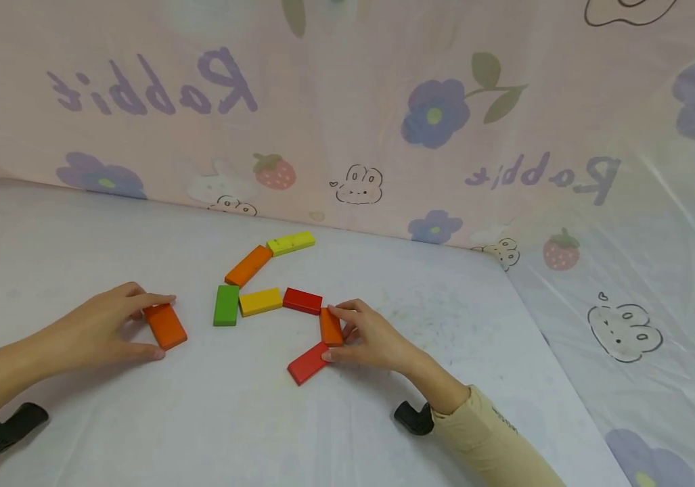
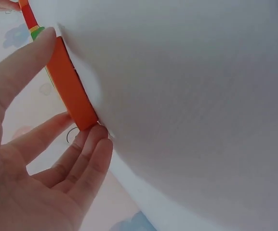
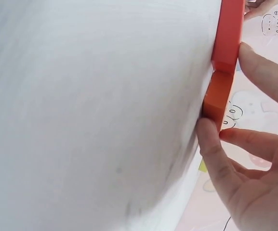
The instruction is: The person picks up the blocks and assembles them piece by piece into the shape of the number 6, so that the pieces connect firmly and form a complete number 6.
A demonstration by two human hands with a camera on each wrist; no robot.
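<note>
On the left of the head view, my left hand [image 1: 100, 328] grips an orange block [image 1: 166, 326] lying flat, thumb at its near end and fingertips at its far end. My right hand [image 1: 377, 339] spans another orange block [image 1: 331, 327] at the right end of a bent row. Its fingertips meet that block's far end in the right wrist view, while the thumb touches a red block [image 3: 229, 36] adjoining it. The row goes on leftward through a second red block [image 1: 302, 302], a yellow block [image 1: 260, 302] and a green block [image 1: 226, 306].
Beyond the green block, a further orange block [image 1: 248, 266] slants up to a lime-yellow block [image 1: 291, 243]. All lie on a white-covered table [image 1: 140, 419]. Behind it hangs a printed curtain [image 1: 323, 101]. Black curved wrist devices [image 1: 413, 418] sit below both forearms.
</note>
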